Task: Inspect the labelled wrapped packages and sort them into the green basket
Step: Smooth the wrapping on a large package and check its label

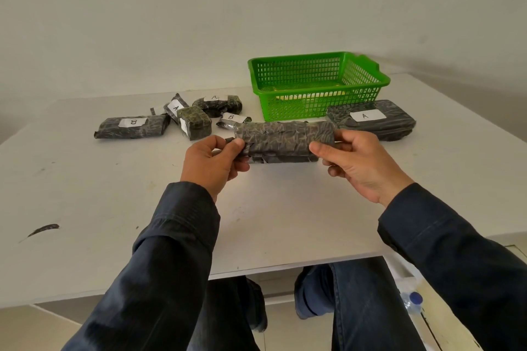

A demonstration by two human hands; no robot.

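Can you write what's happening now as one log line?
both hands hold long package | label hidden | basket waiting

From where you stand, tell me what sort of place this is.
Probably a plain indoor room set up as a sorting station, not a home kitchen: a bare white table against a blank wall, lettered wrapped packages, and a green basket.

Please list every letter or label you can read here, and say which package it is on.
"B": long package on the left
"A": slim tilted package
"A": rear dark package
"B": small package
"A": large package on the right
Cube package: side label unreadable
Held package: no label visible
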